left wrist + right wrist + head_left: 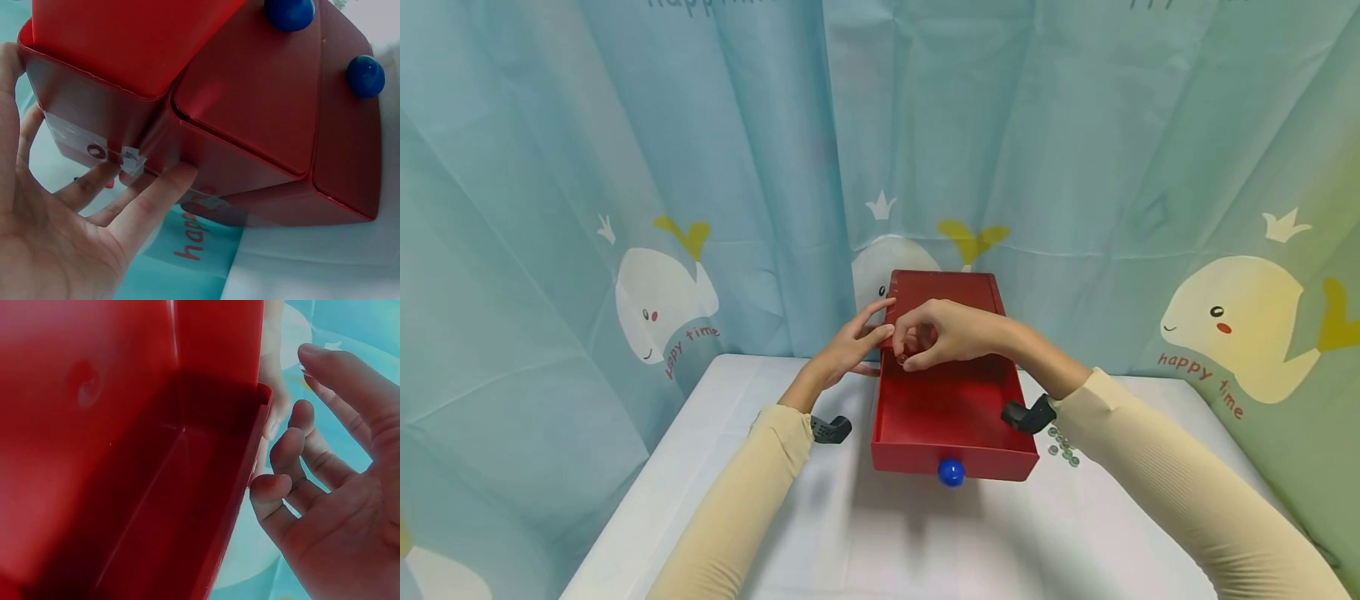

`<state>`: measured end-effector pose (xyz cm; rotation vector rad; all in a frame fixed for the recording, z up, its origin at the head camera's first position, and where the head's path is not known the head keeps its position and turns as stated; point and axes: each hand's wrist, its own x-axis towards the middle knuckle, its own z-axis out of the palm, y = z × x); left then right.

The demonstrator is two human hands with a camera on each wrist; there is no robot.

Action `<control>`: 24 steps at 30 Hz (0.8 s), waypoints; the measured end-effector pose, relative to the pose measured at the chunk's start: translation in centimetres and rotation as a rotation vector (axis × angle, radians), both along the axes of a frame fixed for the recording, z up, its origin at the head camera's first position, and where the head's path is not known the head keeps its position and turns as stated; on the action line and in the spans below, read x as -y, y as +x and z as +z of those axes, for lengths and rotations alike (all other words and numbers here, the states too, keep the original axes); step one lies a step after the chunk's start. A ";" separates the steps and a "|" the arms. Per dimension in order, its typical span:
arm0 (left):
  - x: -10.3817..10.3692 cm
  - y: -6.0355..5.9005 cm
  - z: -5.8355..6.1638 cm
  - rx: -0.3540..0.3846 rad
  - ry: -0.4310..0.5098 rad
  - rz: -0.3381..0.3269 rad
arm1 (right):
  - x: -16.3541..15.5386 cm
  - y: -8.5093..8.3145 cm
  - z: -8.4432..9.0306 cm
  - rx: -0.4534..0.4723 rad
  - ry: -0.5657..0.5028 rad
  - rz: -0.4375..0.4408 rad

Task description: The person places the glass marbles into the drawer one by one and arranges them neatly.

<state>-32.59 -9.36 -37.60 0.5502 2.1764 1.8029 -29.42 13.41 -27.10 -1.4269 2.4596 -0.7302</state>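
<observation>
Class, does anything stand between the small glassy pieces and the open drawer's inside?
Yes: the right wall of the open drawer rises between them, so the small glassy pieces would probably need lifting over it.

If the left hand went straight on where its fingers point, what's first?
The red drawer unit, on its left side; the left hand seems to touch it there, though exact contact is hard to judge.

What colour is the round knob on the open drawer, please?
The knob on the open drawer is blue; it shows best in the head view.
</observation>
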 end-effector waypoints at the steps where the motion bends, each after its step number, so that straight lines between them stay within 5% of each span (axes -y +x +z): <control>1: 0.0 0.0 0.0 0.000 -0.001 0.000 | 0.0 0.0 0.0 -0.001 0.002 0.000; 24: 0.1 0.1 0.0 -0.001 -0.011 -0.010 | -0.8 0.3 0.3 -0.053 0.015 -0.034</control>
